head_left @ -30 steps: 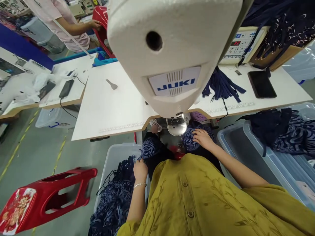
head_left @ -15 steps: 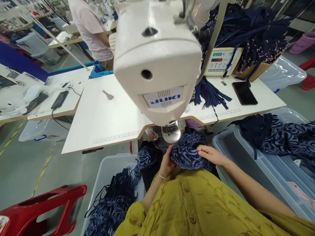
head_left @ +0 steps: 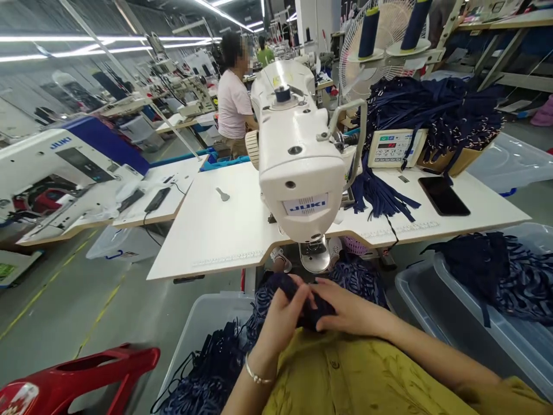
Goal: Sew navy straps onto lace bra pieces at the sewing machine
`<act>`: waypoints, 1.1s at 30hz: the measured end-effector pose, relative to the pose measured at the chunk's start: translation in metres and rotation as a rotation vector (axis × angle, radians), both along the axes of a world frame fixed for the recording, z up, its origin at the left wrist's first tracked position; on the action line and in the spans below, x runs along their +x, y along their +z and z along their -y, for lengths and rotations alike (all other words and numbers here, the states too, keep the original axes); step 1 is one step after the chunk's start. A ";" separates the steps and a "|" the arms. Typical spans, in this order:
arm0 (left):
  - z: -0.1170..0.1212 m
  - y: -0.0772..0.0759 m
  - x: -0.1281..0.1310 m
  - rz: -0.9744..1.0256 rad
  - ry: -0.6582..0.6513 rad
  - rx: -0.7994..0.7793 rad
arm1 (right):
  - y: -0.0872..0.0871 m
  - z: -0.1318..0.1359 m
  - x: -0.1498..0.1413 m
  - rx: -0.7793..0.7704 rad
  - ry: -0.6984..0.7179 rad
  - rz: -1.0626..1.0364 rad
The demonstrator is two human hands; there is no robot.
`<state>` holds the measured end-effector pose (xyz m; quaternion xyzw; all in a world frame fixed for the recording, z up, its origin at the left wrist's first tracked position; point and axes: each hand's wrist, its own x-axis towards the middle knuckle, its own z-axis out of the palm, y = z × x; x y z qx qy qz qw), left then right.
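A dark navy cupped garment [head_left: 318, 313], showing its plain side, is bunched at my lap between both hands. My left hand [head_left: 281, 316] grips it from the left, thumb on top and fingers curled round the fabric. From the right, my right hand [head_left: 352, 308] closes on the same cloth, its fingertips close to those of the left. The fingers and folds hide part of the garment. Navy patterned fabric [head_left: 360, 279] hangs beyond my hands, below the white sewing machine [head_left: 298, 178]. The machine's lower arm and presser area [head_left: 315, 256] stand just ahead of my hands.
A clear bin [head_left: 190, 323] with patterned garments stands at left, near a red stool [head_left: 86, 377]. At right are more bins [head_left: 436, 300]. The white table [head_left: 207, 230] carries a phone [head_left: 444, 196], control box [head_left: 395, 148] and navy straps [head_left: 382, 193]. A person [head_left: 233, 109] stands beyond.
My view has tilted up. The garment's patterned face has turned away, and its plain dark side shows. My hands have come closer together on it.
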<state>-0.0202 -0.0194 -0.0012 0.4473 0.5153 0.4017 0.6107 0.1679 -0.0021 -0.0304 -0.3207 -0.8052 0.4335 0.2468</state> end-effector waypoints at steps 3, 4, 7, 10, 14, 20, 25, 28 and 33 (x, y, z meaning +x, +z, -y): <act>0.008 0.014 0.003 0.033 -0.114 0.114 | 0.008 0.004 -0.008 -0.080 0.026 0.046; 0.008 0.016 0.001 0.079 -0.147 0.141 | 0.010 0.004 -0.004 -0.099 0.028 0.059; 0.008 0.019 -0.006 0.171 -0.220 0.165 | 0.017 0.004 0.011 -0.131 0.049 0.039; 0.005 0.020 -0.007 0.170 -0.220 0.083 | 0.024 0.004 0.022 -0.163 0.030 -0.012; -0.001 0.026 0.003 0.117 -0.150 0.080 | 0.031 0.007 0.026 -0.190 -0.094 -0.080; -0.010 0.037 0.021 -0.094 -0.081 0.106 | 0.042 0.003 0.025 -0.173 -0.386 -0.103; -0.019 0.027 0.025 -0.284 -0.033 0.274 | 0.044 -0.018 0.024 -0.099 -0.551 -0.042; -0.025 0.018 0.019 -0.701 0.171 0.643 | 0.041 -0.029 0.023 -0.085 -0.610 0.011; -0.029 0.013 0.008 -1.161 -0.006 1.267 | 0.027 -0.043 0.019 -0.070 -0.586 0.012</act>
